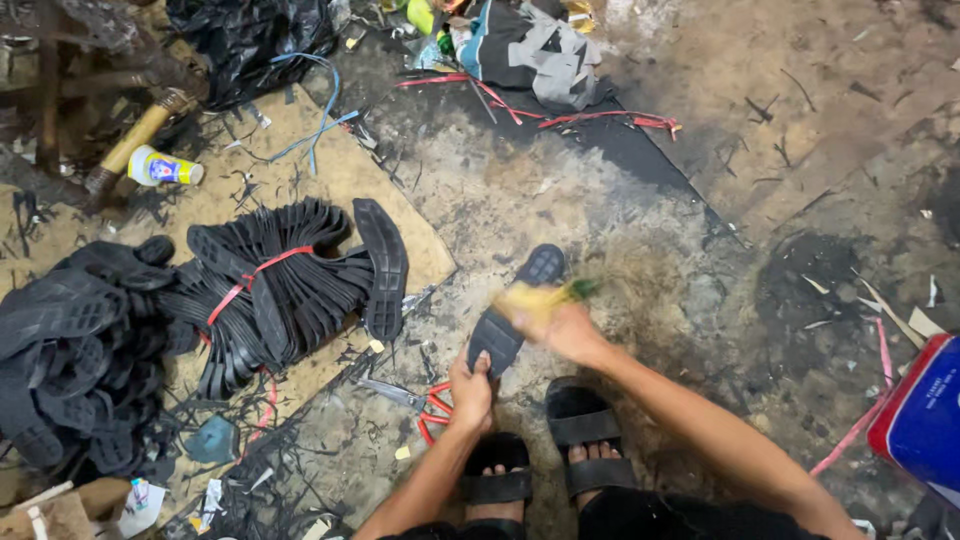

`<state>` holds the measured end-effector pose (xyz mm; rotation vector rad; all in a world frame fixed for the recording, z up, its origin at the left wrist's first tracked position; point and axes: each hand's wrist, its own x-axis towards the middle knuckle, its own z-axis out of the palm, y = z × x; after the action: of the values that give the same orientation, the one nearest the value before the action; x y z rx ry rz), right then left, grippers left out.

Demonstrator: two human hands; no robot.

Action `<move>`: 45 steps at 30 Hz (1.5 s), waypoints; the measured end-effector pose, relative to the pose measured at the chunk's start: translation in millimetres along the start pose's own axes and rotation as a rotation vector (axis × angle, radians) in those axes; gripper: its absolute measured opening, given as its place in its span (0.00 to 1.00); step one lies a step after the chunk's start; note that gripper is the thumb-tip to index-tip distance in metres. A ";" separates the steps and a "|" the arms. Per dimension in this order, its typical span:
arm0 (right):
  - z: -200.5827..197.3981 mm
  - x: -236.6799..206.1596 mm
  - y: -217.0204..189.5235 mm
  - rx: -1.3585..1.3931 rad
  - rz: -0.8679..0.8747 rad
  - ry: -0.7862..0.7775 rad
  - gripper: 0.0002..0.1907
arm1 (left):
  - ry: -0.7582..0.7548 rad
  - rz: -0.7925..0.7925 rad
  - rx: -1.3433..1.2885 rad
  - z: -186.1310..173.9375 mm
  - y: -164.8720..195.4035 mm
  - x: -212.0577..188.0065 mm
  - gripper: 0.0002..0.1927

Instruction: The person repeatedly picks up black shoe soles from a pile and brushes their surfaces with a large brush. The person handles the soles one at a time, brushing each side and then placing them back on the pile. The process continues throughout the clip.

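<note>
In the head view, a black rubber shoe sole [515,310] lies slanted just below the middle of the frame, its heel end low and left, its toe end up and right. The left hand [471,392] is closed around the heel end from below, fingers curled over the edge, its forearm rising from the bottom edge. The right hand [568,330] sits over the middle of the sole, clenched around a yellow brush [540,298] that is blurred; the right arm runs in from the lower right corner. Below the hands, two feet in black sandals [540,450] rest on the stained floor [640,220]. At centre left a bundle of black soles [290,285] tied with red strap lies on cardboard [350,170], well apart from the hands. Scissors with red handles [425,405] lie just beside the left wrist.
</note>
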<state>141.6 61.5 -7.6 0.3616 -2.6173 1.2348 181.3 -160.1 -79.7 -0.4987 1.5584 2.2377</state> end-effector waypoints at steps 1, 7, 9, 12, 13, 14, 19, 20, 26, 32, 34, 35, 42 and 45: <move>1.6 5.1 -0.7 0.004 0.137 -0.006 0.22 | 0.021 -0.037 -0.001 -3.0 3.3 -2.2 0.16; -54.1 38.4 17.5 -0.277 0.559 0.278 0.15 | -0.152 0.074 0.002 17.9 81.9 -43.9 0.20; -60.8 38.2 20.3 0.067 0.384 0.373 0.15 | -0.223 0.045 -0.040 34.4 111.4 -63.4 0.23; -57.8 31.6 22.0 0.265 0.396 0.470 0.16 | -0.397 -0.019 -0.243 60.5 144.0 -66.8 0.27; -56.9 30.1 23.4 0.278 0.441 0.504 0.16 | -0.479 -0.018 -0.324 70.8 149.8 -56.9 0.27; -56.9 29.0 25.3 0.289 0.489 0.541 0.16 | -0.565 -0.019 -0.401 76.7 152.9 -48.9 0.27; -61.2 27.2 30.9 0.345 0.572 0.777 0.16 | -0.449 0.453 0.685 69.5 128.7 -16.6 0.30; -58.6 25.5 30.0 0.290 0.584 0.741 0.17 | -0.407 0.619 0.965 63.3 117.7 -15.7 0.30; -20.1 25.4 5.0 0.306 0.493 0.192 0.22 | -0.406 0.780 1.483 40.9 56.3 -6.4 0.27; -54.8 89.8 35.7 -0.348 -0.020 0.040 0.12 | -0.388 0.921 1.671 33.9 40.4 7.4 0.31; -60.7 99.3 40.1 -0.340 -0.017 0.133 0.09 | -0.401 0.908 1.660 31.1 39.8 7.7 0.32; -59.9 99.9 38.3 -0.238 -0.079 0.143 0.10 | -0.407 0.905 1.652 30.1 39.7 7.7 0.32; -48.3 98.3 31.9 -0.214 0.018 -0.136 0.20 | -0.436 0.855 1.628 28.6 40.9 9.2 0.33; -73.4 129.6 60.3 -0.379 0.409 0.081 0.15 | -0.458 0.843 1.620 30.7 46.1 8.4 0.34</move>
<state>7.3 139.4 33.8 -0.2964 -2.8556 0.7910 149.2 -145.2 -36.3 1.1549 2.7518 0.5590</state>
